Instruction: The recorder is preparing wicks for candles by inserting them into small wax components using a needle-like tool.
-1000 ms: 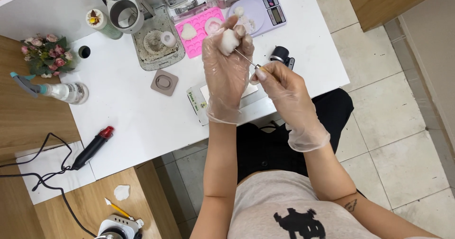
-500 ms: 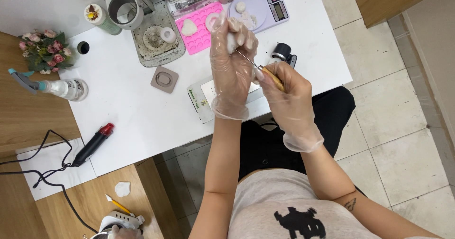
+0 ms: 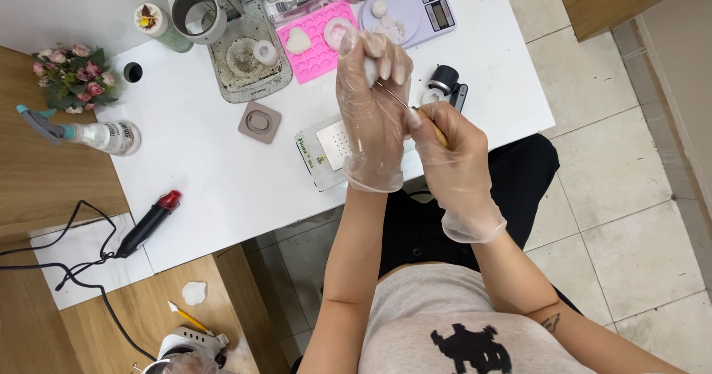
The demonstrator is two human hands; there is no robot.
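Note:
Both my hands wear clear thin gloves and are raised over the white table point(image 3: 200, 174). My left hand point(image 3: 373, 114) is closed around a small white lump point(image 3: 370, 68) that shows between its fingers. My right hand point(image 3: 445, 148) grips a wooden-handled needle tool point(image 3: 428, 120); its thin metal pin runs up and left into the lump. Under the hands lies a small flat box with a perforated white top point(image 3: 324, 149).
At the table's back stand a pink silicone mould point(image 3: 317, 39), a lilac kitchen scale point(image 3: 415, 11) with white lumps, a grey tray point(image 3: 248, 59) and a metal cup point(image 3: 194, 12). To the left are a spray bottle point(image 3: 89, 135), a flower posy point(image 3: 68, 77) and a black-and-red corded tool point(image 3: 145, 223).
Both hands have shifted slightly right and toward me. The left hand has closed further around the white lump, hiding more of it. The pin stays in the lump.

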